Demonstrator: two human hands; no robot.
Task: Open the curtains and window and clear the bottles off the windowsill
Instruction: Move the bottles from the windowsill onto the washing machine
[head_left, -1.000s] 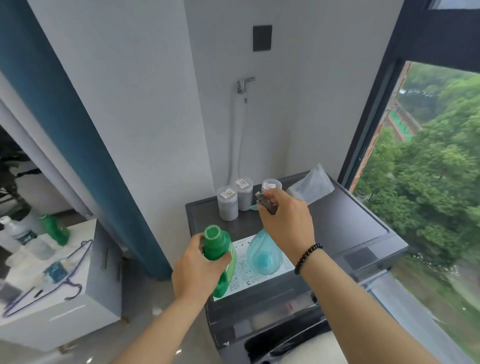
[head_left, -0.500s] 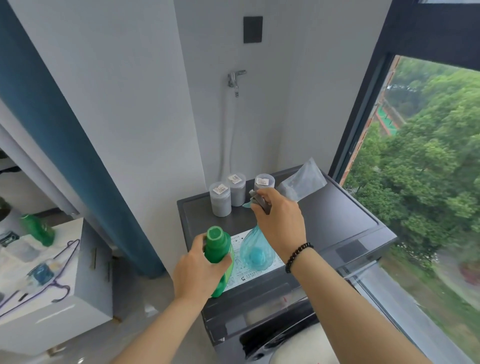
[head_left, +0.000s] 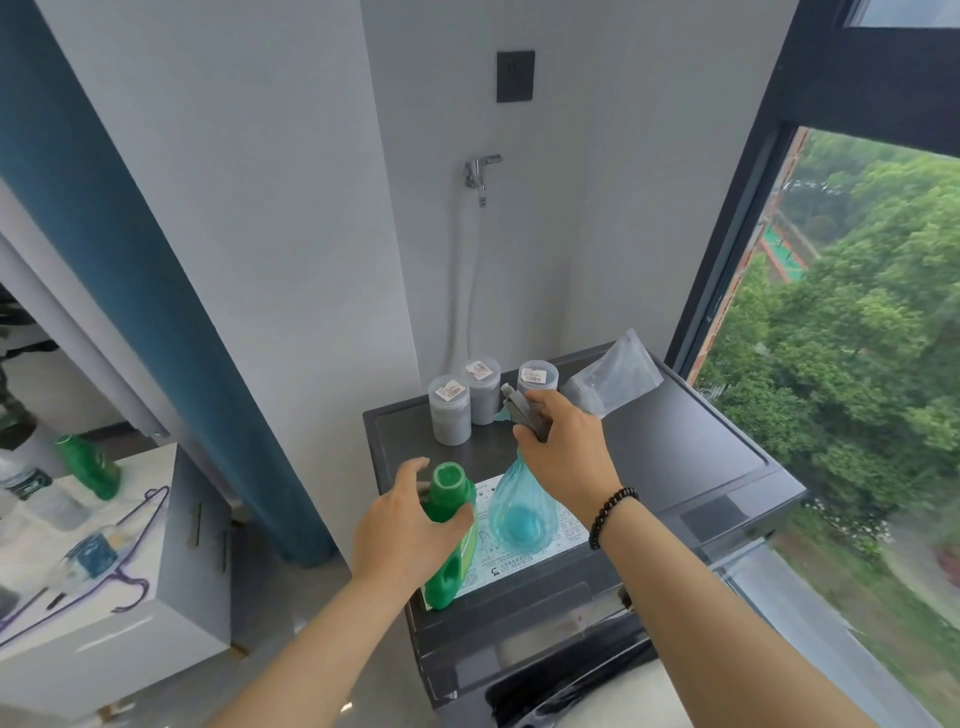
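A green bottle (head_left: 451, 488) stands at the front left of the dark washing machine top (head_left: 675, 452). My left hand (head_left: 400, 525) rests against its left side with the fingers spread away from the neck. Beside it on the right a translucent blue spray bottle (head_left: 517, 512) stands on a white sticker. My right hand (head_left: 563, 447) is closed around its grey trigger head. The teal curtain (head_left: 130, 260) hangs drawn aside at the left. The dark-framed window (head_left: 727, 249) at the right shows trees outside.
Three grey lidded jars (head_left: 449, 410) and a clear plastic bag (head_left: 613, 374) sit at the back of the machine top. A tap (head_left: 480, 171) with a hose is on the wall. A white cabinet (head_left: 171, 571) at the left carries another green bottle (head_left: 91, 467) and a purple hanger (head_left: 130, 587).
Both bottles have come down onto the machine top. My left hand's fingers have spread off the green bottle's neck. My right hand keeps its grip on the spray head.
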